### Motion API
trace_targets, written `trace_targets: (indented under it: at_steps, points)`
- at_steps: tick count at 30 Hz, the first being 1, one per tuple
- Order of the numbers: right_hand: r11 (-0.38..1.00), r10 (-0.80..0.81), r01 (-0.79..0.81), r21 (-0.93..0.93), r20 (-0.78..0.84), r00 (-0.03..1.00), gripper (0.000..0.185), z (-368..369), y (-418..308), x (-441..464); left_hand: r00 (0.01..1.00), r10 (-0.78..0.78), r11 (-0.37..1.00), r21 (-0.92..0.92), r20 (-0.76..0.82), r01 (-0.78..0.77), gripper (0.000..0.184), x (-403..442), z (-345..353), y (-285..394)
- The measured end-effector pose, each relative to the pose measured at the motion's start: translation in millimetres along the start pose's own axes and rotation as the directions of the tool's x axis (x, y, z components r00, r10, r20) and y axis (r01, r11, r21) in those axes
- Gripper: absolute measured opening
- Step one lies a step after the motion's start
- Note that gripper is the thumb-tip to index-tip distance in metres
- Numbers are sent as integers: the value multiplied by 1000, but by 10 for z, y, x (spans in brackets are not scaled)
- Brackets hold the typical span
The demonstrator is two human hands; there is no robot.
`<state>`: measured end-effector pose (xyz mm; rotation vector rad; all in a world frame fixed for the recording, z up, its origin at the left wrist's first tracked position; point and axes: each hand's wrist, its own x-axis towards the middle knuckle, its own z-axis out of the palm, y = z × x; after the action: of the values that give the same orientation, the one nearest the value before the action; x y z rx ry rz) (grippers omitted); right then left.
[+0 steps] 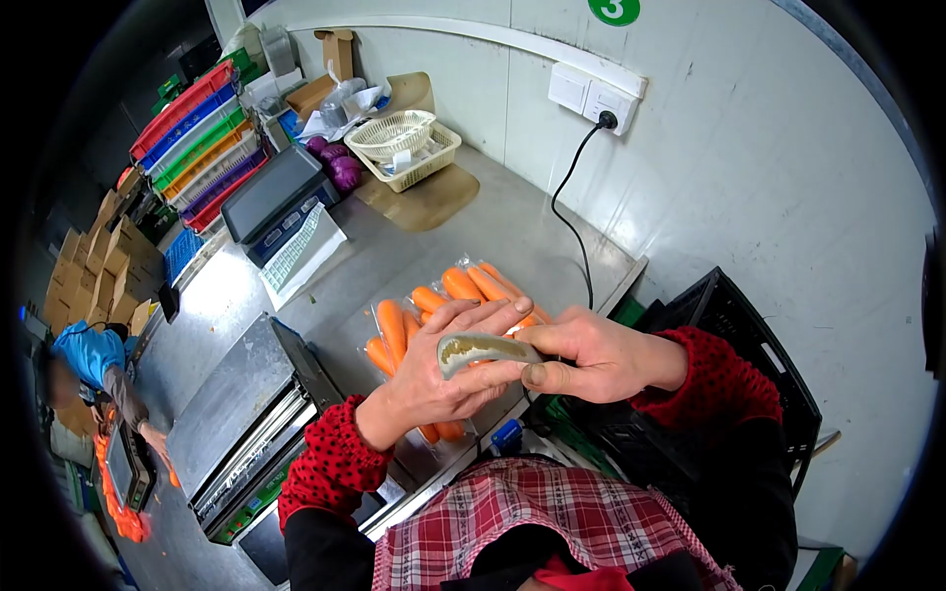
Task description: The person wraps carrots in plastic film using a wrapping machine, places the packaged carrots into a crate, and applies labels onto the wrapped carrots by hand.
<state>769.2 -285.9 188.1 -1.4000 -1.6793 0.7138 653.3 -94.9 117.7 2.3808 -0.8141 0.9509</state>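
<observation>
Above the carrots (392,330), my left hand (443,364) is turned toward my right, its fingers on both sides of a narrow pale roll of tape (483,347) with a patchy brown surface. The roll is seen nearly edge-on. My right hand (591,355) pinches the roll's right end between thumb and fingers, meeting my left fingertips. Several orange carrots in clear plastic lie on the metal table under and behind my hands, partly hidden by them.
Left stands a metal-topped machine (241,404); beyond it are a scale (281,202), purple onions (343,169) and a cream basket (419,158). A black crate (739,345) is at right, and a cable (567,212) hangs from the wall socket. A person in blue (89,355) works far left.
</observation>
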Motion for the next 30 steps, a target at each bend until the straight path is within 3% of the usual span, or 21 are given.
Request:
trace_targets:
  at_steps: [4, 6, 8, 11, 22, 30]
  points:
    - [1000, 6, -6, 6, -18, 1000, 24, 34, 27, -2, 998, -36, 993, -115, -52, 30, 61, -52, 82, 10]
    - [998, 17, -23, -52, -118, 993, 31, 59, 6, 13, 995, -59, 989, -141, -82, 46, 62, -64, 78, 4]
    - [998, 21, -27, -52, -113, 993, 31, 54, 14, 10, 997, -13, 1000, 8, -73, 14, 67, -38, 24, 1]
    - [998, 23, -29, -51, -122, 992, 32, 64, 34, 7, 998, -11, 998, 65, -69, 15, 71, -34, 7, -6]
    - [998, 49, -55, -39, -134, 990, 35, 58, 17, 7, 998, 1, 991, 131, -65, 8, 74, -4, -77, -22]
    - [964, -24, -36, -264, -220, 975, 34, 100, 19, 7, 997, -23, 995, 96, -73, 30, 72, -38, -39, 24]
